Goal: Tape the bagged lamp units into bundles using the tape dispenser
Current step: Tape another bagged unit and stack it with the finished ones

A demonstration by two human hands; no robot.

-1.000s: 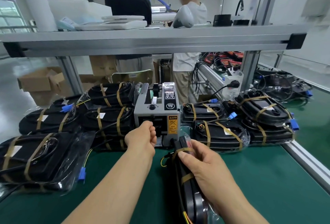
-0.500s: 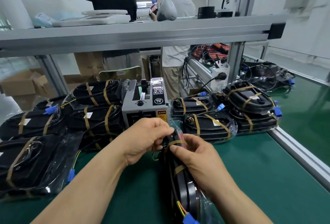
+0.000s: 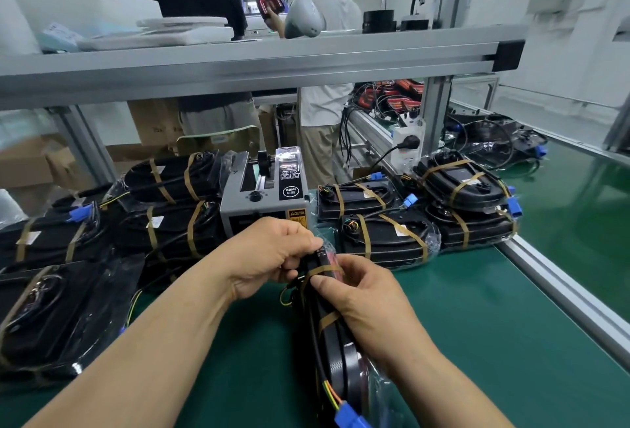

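Mid-frame, the left hand (image 3: pixel 272 257) pinched the tape (image 3: pixel 324 270) atop the lamp (image 3: pixel 344 369). The right hand (image 3: pixel 361 294) had the lamp in its grip. The dispenser (image 3: pixel 266 202) stood just behind.

L hand (image 3: pixel 272 257) & R hand (image 3: pixel 361 294) both grip the far end of a black bagged lamp unit (image 3: pixel 341 369), stood on edge on the green bench mat (image 3: pixel 477 325). R thumb presses a tan tape strip (image 3: pixel 324 270) round it. Grey box-shaped tape dispenser (image 3: pixel 262 202) just behind, w/ taped black bundles (image 3: pixel 385 240) either side.
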